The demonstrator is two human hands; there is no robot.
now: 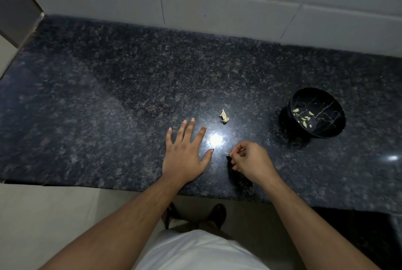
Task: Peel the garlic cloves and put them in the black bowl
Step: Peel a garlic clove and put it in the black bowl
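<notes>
Near the counter's front edge the left hand [185,156] lay flat with fingers spread, holding nothing; the right hand [250,161] was curled, pinching something tiny I couldn't make out; just past them sat a pale, papery garlic bit [224,116] on the dark speckled granite [108,95]; well off right, the black bowl [330,104], gold-veined, held small peeled cloves [304,118].
</notes>
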